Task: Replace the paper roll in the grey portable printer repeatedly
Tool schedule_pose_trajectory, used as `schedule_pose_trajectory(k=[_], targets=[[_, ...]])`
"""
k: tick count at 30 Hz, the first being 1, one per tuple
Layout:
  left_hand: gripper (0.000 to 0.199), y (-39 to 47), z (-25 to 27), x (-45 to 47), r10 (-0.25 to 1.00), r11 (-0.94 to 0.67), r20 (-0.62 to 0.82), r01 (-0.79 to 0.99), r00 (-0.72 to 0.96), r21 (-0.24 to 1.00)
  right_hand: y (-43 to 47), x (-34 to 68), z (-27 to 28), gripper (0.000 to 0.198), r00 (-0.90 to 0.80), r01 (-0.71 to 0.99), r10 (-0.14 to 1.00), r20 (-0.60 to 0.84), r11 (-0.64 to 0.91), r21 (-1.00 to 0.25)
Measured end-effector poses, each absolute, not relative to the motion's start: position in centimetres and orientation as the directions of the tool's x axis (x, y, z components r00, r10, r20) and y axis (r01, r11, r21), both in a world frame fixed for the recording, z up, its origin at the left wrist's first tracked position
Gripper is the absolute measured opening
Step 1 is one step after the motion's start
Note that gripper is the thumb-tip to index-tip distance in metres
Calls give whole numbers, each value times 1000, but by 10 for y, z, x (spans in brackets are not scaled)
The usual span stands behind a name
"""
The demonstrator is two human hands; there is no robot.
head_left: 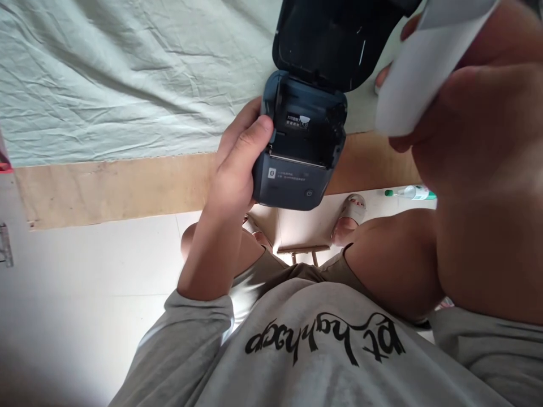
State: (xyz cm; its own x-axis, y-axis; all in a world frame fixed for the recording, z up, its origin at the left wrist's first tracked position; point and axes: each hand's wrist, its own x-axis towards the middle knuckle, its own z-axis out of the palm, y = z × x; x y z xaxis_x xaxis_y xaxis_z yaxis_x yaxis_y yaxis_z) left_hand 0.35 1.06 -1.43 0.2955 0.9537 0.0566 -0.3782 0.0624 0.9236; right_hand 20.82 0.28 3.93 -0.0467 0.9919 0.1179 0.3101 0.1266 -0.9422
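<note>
My left hand (241,155) is closed round the left side of a dark blue portable label printer (292,181), its thumb on the edge of the casing. The printer's black lid (324,42) stands raised, and the paper bay (303,118) shows a small printed sticker inside. No roll is visible in the bay. Close to the camera at the upper right, my right hand (479,107) grips a white paper roll (428,68), seen blurred. The roll is to the right of the printer and apart from its bay. Part of the right fingers hides behind the paper.
A pale green cloth (127,79) covers the table, whose wooden front edge (119,186) runs below the printer. Underneath are my sandalled feet, a wooden bar (303,249) and a plastic bottle (413,193) with a green cap. A red object (5,167) shows at the left edge.
</note>
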Motion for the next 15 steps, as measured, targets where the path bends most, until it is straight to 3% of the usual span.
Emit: schedule_pose_trajectory(k=[3,7,9,15], targets=[[44,14,-22,2,948,80,41,-362,315,929,5,225,19,33,-62,284,966,251,258,-923],[51,18,-30,1,929,67,68,-347,363,935,-1,238,14,27,-146,703,903,404,382,-599],[54,18,-33,4,954,35,72,-346,291,938,-6,238,17,31,-217,791,899,381,390,-471],[46,13,-30,13,982,35,37,-369,187,929,-6,231,16,49,-199,864,967,161,250,-437]])
